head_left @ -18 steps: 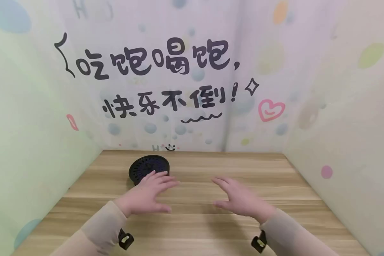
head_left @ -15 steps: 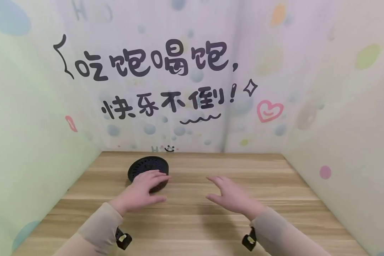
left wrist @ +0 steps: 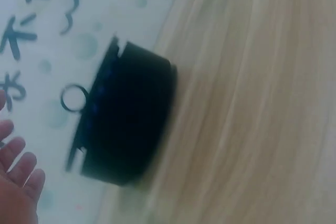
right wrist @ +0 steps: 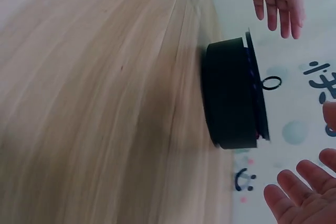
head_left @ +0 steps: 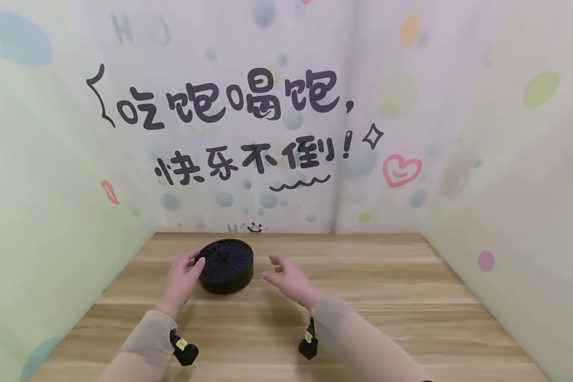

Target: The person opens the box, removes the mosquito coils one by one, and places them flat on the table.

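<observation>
hands (left wrist: 18, 187) (right wrist: 312, 203) cropped by wrist views' edges, black container (head_left: 226, 284) partly behind left thumb (head_left: 198, 267) in head view

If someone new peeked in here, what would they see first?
Probably the big black writing on the pale back wall, since it's so large and dark. Next comes the round black container on the wooden table, with the left hand and right hand on either side. Then maybe the pink heart, right of the writing.

Blk case (head_left: 226, 268) (purplish top (head_left: 229, 261)), lt-brn streaky tbl (head_left: 363, 276)

Container (head_left: 226, 278) on table (head_left: 363, 276), wall (head_left: 291, 127) behind
</observation>
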Available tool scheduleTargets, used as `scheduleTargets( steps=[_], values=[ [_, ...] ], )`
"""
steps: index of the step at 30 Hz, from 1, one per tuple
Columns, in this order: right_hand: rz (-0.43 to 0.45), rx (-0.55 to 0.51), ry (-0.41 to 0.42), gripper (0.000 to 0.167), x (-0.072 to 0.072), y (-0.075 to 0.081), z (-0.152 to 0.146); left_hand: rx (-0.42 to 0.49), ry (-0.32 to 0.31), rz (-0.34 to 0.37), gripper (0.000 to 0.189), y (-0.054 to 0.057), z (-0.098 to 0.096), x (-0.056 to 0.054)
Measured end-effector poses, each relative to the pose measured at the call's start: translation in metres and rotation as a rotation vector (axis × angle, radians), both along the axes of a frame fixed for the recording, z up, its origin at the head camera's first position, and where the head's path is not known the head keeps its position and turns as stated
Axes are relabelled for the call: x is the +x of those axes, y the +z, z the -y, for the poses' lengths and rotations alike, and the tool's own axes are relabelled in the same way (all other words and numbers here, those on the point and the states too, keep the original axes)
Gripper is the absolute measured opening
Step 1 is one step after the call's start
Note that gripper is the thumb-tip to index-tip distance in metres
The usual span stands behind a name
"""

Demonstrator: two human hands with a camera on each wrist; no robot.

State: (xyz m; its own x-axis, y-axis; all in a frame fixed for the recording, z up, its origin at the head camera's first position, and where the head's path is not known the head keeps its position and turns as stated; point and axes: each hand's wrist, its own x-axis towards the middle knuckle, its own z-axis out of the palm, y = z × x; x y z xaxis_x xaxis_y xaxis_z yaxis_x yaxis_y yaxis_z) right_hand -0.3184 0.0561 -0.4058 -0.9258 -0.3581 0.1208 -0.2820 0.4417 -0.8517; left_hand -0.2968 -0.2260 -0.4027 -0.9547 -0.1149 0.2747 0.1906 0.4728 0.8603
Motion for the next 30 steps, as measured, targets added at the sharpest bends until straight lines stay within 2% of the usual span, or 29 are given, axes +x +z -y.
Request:
scheduleTargets(
  steps=[6, 10, 14, 16, 22, 26, 30],
  values=[
    [0.091, -0.155, -0.022, 0.067, -0.016, -0.015, 0.028, 0.146, 0.022, 0.133, 0.065, -0.023, 0.011, -0.014],
    [0.158, -0.235, -0.021, 0.068, -0.023, -0.023, 0.042, 0.265, 0.033, 0.205, 0.072, -0.035, 0.016, -0.02],
    [0.206, -0.254, -0.042, 0.067, -0.026, -0.028, 0.051, 0.359, 0.043, 0.258, 0.076, -0.045, 0.02, -0.023],
    [0.23, -0.263, -0.051, 0.067, -0.026, -0.03, 0.054, 0.41, 0.039, 0.262, 0.074, -0.049, 0.02, -0.025],
    [0.333, -0.35, -0.035, 0.067, -0.027, -0.03, 0.059, 0.513, -0.001, 0.252, 0.062, -0.052, 0.014, -0.028],
    [0.352, -0.392, -0.009, 0.058, -0.034, -0.034, 0.062, 0.512, -0.057, 0.27, 0.066, -0.05, 0.012, -0.03],
    [0.391, -0.455, 0.02, 0.047, -0.037, -0.036, 0.065, 0.53, -0.081, 0.287, 0.07, -0.049, 0.012, -0.032]
  ],
)
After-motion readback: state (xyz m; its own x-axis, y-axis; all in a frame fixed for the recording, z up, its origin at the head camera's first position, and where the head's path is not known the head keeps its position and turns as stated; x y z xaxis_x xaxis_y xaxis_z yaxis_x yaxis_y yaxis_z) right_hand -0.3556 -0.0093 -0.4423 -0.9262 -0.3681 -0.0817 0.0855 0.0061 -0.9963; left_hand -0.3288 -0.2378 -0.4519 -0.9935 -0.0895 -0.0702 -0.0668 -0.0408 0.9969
